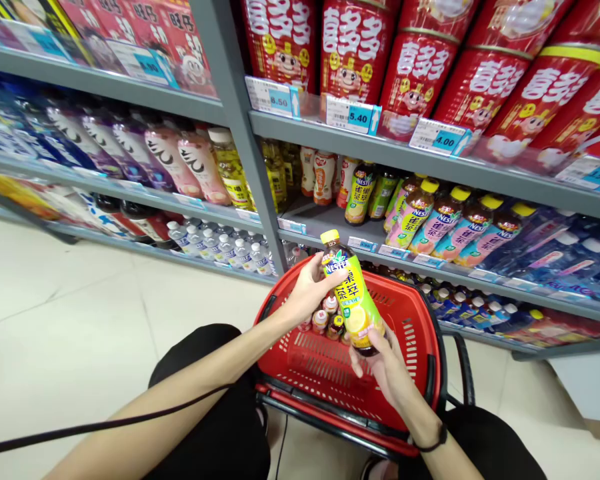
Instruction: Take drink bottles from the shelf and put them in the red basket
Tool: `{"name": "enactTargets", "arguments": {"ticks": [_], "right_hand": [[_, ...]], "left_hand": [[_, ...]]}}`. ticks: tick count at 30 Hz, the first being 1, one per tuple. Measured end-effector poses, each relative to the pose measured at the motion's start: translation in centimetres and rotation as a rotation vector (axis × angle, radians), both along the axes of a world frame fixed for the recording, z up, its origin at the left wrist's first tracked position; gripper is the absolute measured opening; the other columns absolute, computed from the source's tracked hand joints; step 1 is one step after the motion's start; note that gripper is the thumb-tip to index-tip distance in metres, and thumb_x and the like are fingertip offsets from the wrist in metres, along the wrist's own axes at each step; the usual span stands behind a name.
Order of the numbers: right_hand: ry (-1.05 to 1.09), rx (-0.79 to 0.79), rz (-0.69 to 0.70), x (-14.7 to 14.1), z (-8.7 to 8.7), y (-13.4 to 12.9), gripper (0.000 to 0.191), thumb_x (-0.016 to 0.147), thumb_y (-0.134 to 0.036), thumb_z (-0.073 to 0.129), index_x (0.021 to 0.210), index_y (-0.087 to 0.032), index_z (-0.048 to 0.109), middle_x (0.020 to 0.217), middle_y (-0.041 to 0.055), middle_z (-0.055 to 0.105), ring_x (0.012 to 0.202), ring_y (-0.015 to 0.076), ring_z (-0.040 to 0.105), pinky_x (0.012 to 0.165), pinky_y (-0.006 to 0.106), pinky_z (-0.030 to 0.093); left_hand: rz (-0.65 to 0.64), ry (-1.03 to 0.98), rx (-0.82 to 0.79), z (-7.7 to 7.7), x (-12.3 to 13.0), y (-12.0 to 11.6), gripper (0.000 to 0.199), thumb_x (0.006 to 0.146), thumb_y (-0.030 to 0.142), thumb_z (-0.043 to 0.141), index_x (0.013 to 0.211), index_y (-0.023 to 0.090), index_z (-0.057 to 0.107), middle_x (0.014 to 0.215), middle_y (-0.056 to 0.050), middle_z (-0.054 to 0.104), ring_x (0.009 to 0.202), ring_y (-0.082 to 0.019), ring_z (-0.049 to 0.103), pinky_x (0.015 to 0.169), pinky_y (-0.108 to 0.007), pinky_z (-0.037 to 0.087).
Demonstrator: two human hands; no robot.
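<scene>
A bottle of lemon tea (356,297) with a yellow cap and a yellow-green label is tilted above the red shopping basket (310,380). My left hand (313,287) grips it near the neck, thumb across the label. Around its base, my right hand (380,357) is closed, a black band on the wrist. Down in the basket several small bottles (330,315) stand upright, partly hidden behind the tea bottle and my left hand.
Ahead, a grey shelf unit (330,137) holds red cans (353,57) above and tea bottles (415,213) below. To the left are pink and purple drink bottles (203,167). A black cable (105,425) crosses my left arm. The black basket handle (465,367) sticks out at the right.
</scene>
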State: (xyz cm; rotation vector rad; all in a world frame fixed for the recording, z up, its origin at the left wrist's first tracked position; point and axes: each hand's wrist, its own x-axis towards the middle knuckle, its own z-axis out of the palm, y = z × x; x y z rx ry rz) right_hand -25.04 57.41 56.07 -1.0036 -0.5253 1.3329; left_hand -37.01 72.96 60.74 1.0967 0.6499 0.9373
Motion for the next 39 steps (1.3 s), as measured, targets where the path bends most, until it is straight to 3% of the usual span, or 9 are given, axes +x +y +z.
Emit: {"name": "enactTargets", "arguments": {"ticks": [6,12,19,32,39], "right_hand": [[0.062,-0.045,0.165,0.7,-0.3,-0.7,0.064,0.09,-0.072,0.052,0.096,-0.011,0.071,0.078,0.0122,0.074,0.043,0.0128,0.057,0.038,0.022,0.038],[0.125,-0.089,0.274,1.0,0.5,-0.8,0.077,0.085,-0.081,0.041,0.093,-0.01,0.071,0.073,0.0158,0.076,0.041,0.0163,0.06,0.038,0.022,0.034],[0.243,-0.132,0.357,1.2,0.8,-0.7,0.084,0.081,-0.086,0.037,0.085,-0.009,0.071,0.063,0.0147,0.074,0.039,0.018,0.063,0.035,0.02,0.029],[0.26,-0.127,0.33,1.1,0.3,-0.8,0.079,0.082,-0.083,0.045,0.093,-0.009,0.07,0.06,0.0109,0.072,0.038,0.0183,0.063,0.036,0.021,0.034],[0.237,-0.041,0.311,0.9,0.7,-0.9,0.069,0.088,-0.073,0.047,0.096,-0.009,0.071,0.062,0.0079,0.07,0.047,0.0204,0.067,0.044,0.026,0.045]], "left_hand": [[-0.065,0.166,0.038,-0.6,-0.8,0.1,0.057,0.069,0.058,0.083,0.102,0.015,0.064,0.096,-0.006,0.07,0.089,-0.023,0.065,0.081,-0.034,0.052],[-0.107,0.077,0.096,-1.7,-1.0,0.4,0.047,0.085,0.059,0.07,0.103,0.016,0.068,0.091,-0.007,0.071,0.098,-0.025,0.065,0.09,-0.034,0.05],[-0.14,-0.018,0.043,-2.8,-0.7,0.5,0.042,0.087,0.055,0.07,0.105,0.016,0.069,0.077,-0.004,0.07,0.087,-0.024,0.067,0.084,-0.033,0.051],[-0.115,0.024,0.037,-3.0,-0.6,0.7,0.054,0.085,0.059,0.068,0.112,0.012,0.067,0.092,-0.009,0.073,0.093,-0.027,0.067,0.093,-0.039,0.047],[-0.065,-0.043,-0.019,-3.2,-0.3,1.3,0.052,0.084,0.057,0.069,0.113,0.015,0.068,0.103,-0.011,0.075,0.104,-0.028,0.068,0.098,-0.04,0.048]]}}
